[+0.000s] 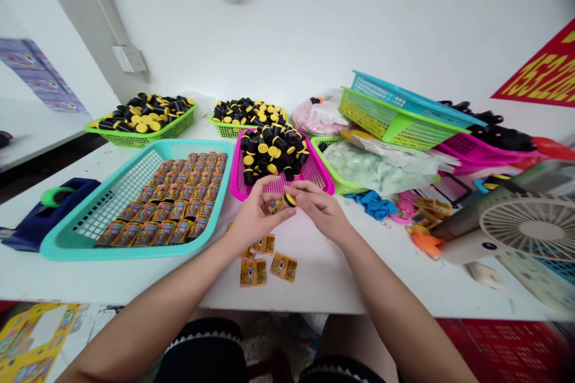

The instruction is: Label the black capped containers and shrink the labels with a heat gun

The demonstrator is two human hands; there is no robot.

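Note:
Between my two hands is a small black container with a yellow label (279, 204), lying on its side over the front of the pink basket. My left hand (259, 210) wraps its thumb and fingers round the container's left part. At its right end, the fingers of my right hand (318, 206) press against it. Orange printed labels (283, 267) lie loose on the table below my hands. The pink basket (327, 178) behind holds a heap of black containers with yellow lids. On the left, a turquoise basket (135, 253) holds rows of labelled containers.
A blue tape dispenser (45, 215) stands at the far left. Green baskets (148, 134) of containers line the wall. To the right are stacked baskets (395, 122), plastic bags (377, 164), blue pieces (372, 203) and a fan (534, 227).

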